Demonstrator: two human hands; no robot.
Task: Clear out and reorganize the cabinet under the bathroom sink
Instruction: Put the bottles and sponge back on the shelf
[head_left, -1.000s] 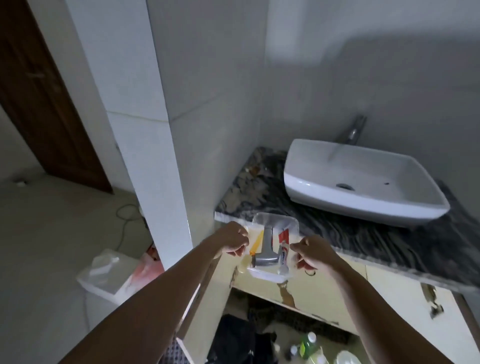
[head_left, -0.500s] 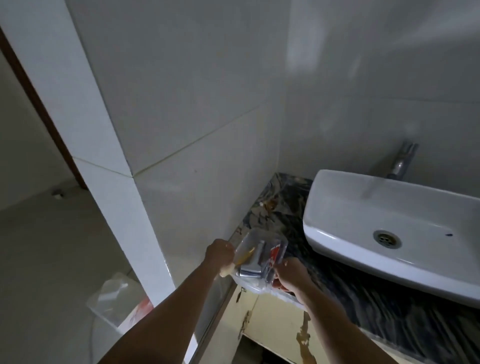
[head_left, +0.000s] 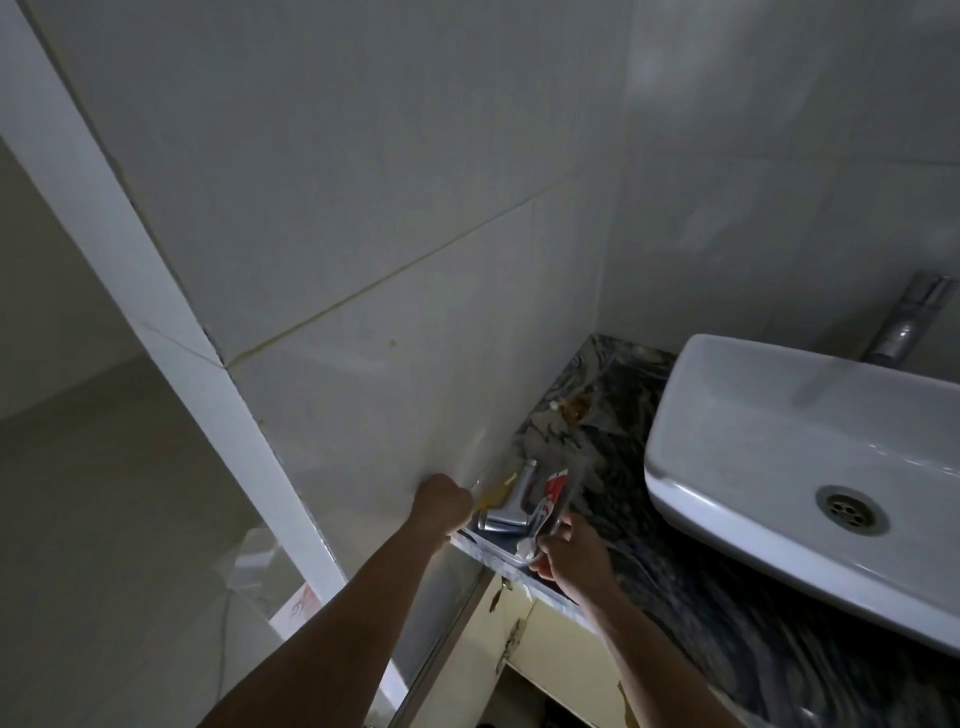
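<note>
A clear plastic tray (head_left: 571, 480) rests on the front left corner of the dark marbled countertop (head_left: 691, 582), against the tiled side wall. Inside it lie a chrome tap fitting (head_left: 506, 512), a red and white toothpaste tube (head_left: 553, 491) and a yellow-handled item (head_left: 493, 493). My left hand (head_left: 441, 501) grips the tray's left edge. My right hand (head_left: 569, 553) grips its near right edge. Below the counter, the cream cabinet front (head_left: 561, 649) shows peeling paint; the inside of the cabinet is out of view.
A white vessel sink (head_left: 779, 467) fills the right of the counter, with a chrome faucet (head_left: 914, 317) behind it. A brown stain (head_left: 574, 408) marks the counter's back corner. A clear plastic bin (head_left: 265, 566) stands on the floor at left, behind the white wall edge.
Both hands carried the tray up from in front of the cabinet and onto the counter's left corner. My view swung up and closer to the wall, so the open cabinet dropped out of sight.
</note>
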